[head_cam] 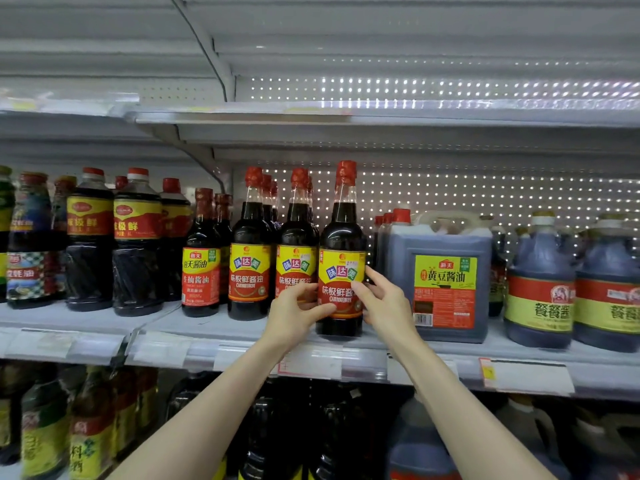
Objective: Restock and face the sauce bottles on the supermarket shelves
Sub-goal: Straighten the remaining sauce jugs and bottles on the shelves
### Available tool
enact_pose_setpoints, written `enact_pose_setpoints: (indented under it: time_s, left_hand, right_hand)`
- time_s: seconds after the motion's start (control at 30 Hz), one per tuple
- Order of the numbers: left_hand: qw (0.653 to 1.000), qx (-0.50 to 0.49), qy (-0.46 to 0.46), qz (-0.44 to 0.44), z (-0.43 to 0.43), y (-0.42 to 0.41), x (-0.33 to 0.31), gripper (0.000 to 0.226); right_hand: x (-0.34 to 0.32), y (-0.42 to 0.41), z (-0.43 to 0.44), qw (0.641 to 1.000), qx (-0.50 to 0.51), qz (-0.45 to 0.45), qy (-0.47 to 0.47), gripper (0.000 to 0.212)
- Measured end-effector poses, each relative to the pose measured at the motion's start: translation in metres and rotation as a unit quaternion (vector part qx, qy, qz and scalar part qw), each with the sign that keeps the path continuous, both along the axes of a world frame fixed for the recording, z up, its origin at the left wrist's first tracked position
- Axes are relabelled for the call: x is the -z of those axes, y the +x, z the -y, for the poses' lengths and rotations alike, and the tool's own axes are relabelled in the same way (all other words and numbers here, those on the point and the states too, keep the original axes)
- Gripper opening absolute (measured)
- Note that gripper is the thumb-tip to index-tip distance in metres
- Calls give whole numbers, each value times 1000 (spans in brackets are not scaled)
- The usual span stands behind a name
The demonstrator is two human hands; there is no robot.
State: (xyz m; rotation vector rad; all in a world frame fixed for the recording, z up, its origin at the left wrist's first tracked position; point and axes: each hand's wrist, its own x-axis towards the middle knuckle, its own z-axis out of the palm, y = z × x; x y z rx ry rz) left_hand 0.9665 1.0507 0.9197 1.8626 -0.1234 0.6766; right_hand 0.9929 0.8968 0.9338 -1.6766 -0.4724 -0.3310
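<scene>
Your two hands grip one soy sauce bottle on the middle shelf.
Your left hand and right hand curl round its label; it stands upright between a matching bottle and a large jug.
</scene>
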Motion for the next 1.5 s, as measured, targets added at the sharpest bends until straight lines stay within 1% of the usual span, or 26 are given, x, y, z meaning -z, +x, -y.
enact_pose_setpoints:
  time_s: [0.33, 0.53, 0.73, 1.07, 1.27, 1.4, 1.5]
  left_hand:
    - [999, -19, 42, -6, -1, 13, -4, 46]
    - [998, -19, 64, 0, -2, 21, -7, 44]
    - [998, -20, 64, 5, -5, 34, -3, 44]
    - [998, -28, 57, 6, -4, 41, 0, 53]
    - [997, -60, 56, 4, 1, 36, -1, 53]
    - [995, -70, 70, 0, 1, 35, -1, 49]
    - [995, -80, 65, -8, 3, 37, -2, 50]
  right_hand:
    - [7, 12, -6, 999, 46, 20, 8, 45]
    - [5, 15, -10, 996, 83, 33, -25, 44]
    - [5, 23, -14, 994, 103, 12, -30, 46]
    - [7, 26, -21, 994, 110, 7, -10, 45]
    - [11, 23, -24, 989, 143, 23, 17, 43]
    - [11, 24, -23, 988, 148, 30, 28, 42]
    - [10, 27, -23, 989, 145, 32, 25, 41]
